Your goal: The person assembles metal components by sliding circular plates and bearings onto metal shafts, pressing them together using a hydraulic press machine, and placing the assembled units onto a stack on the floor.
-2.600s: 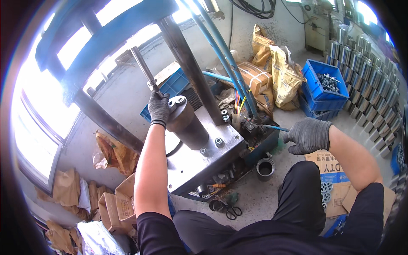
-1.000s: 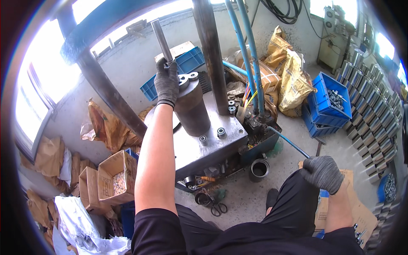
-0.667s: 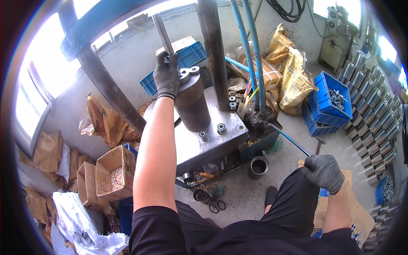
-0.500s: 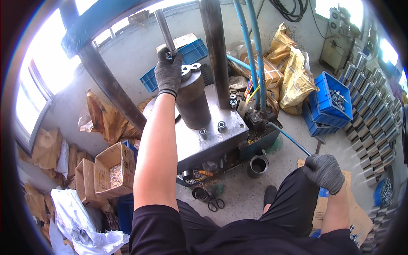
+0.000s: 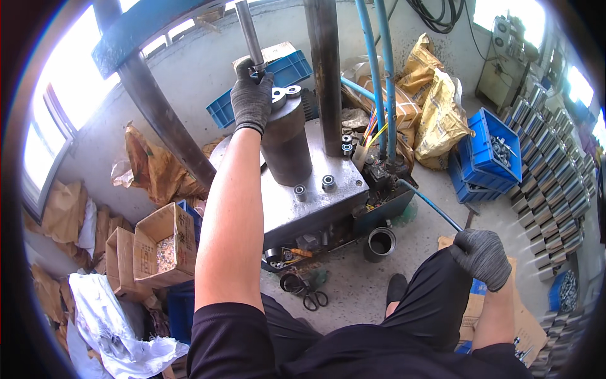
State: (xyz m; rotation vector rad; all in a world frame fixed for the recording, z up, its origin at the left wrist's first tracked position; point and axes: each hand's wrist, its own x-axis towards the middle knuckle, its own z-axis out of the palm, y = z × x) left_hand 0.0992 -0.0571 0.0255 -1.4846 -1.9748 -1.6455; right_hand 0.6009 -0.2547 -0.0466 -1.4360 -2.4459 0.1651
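Note:
My left hand (image 5: 251,104), in a dark grey glove, reaches up over a thick dark steel cylinder (image 5: 287,148). Its fingers close round the lower end of a slim metal rod (image 5: 249,28) coming down from above. Whether a separate small part sits in those fingers is hidden. Beside them, metal rings (image 5: 292,92) lie on the cylinder's top. The cylinder stands upright on a steel press table (image 5: 278,211), where small bearings (image 5: 329,182) rest near the front edge. On the right, my gloved right hand (image 5: 483,258) is wrapped round the end of a blue lever (image 5: 435,206), above my knee.
Dark steel columns (image 5: 323,76) and blue pipes (image 5: 383,82) rise round the table. Blue crates (image 5: 489,148) of metal parts and stacked shiny cylinders (image 5: 549,183) stand at right. Cardboard boxes (image 5: 164,246) are at left. A metal pot (image 5: 380,245) and scissors (image 5: 315,300) lie on the floor.
The whole view has shifted slightly. Both hands keep their places, the left at the rod and the right on the lever.

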